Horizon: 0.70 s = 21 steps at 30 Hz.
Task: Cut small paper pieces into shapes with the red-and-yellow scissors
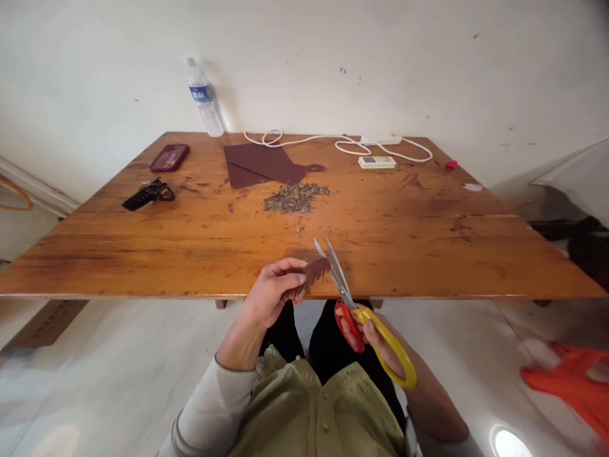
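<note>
The left hand [272, 293] pinched a small brown strip [309, 274] at the near table [143, 254] edge, fingers closed on its left end, the free end pointing toward three o'clock. The right hand [366, 333] gripped the scissors [354, 304] through red and yellow loops, fingers curled inside them; the blades stood partly apart, tips at twelve o'clock, just beside the strip's free end. The strip's lower edge appeared already notched, though the view was too small to be sure. The step in hand seemed to be snipping the strip into fine bits; a further cut would call for the strip's end to sit squarely between the blades, clear of the left fingertips. At twelve o'clock from the hands lay a heap of clippings [295, 197], with brown sheets [261, 163] beyond it. A bottle [204, 98] stood at eleven o'clock, against the wall. A phone [170, 157] and a dark tool [148, 194] lay at ten o'clock; a white cable [333, 141] and a remote [376, 162] at one o'clock.
</note>
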Tool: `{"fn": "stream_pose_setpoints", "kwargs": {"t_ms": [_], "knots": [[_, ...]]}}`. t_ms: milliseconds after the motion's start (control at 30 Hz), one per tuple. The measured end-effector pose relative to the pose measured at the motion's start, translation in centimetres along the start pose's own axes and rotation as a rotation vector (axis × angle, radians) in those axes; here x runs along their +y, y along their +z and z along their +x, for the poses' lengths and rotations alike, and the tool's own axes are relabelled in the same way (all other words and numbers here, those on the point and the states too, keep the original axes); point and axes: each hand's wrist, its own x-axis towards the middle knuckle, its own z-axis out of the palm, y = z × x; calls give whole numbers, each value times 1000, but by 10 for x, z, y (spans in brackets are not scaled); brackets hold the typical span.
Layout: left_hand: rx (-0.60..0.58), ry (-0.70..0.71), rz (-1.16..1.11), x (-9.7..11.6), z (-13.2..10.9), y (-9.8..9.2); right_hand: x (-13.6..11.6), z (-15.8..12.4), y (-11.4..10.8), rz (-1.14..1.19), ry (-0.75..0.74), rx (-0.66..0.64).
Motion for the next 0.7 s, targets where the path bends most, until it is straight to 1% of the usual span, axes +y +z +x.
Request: {"fn": "stream_pose_setpoints", "kwargs": {"t_ms": [133, 267, 333, 400, 533, 700], "knots": [[20, 18, 3, -1, -1, 3, -3, 4, 4, -38, -42, -60], [32, 46, 15, -2, -1, 5, -7, 5, 12, -46, -81, 4], [38, 54, 22, -2, -2, 7, -7, 5, 15, -34, -80, 4], [42, 58, 24, -2, -2, 7, -5, 6, 15, 14, -48, -19], [43, 63, 20, -1, -2, 8, -2, 7, 12, 150, 74, -35], [52, 69, 14, -3, -1, 8, -5, 6, 16, 185, 161, 23]]}}
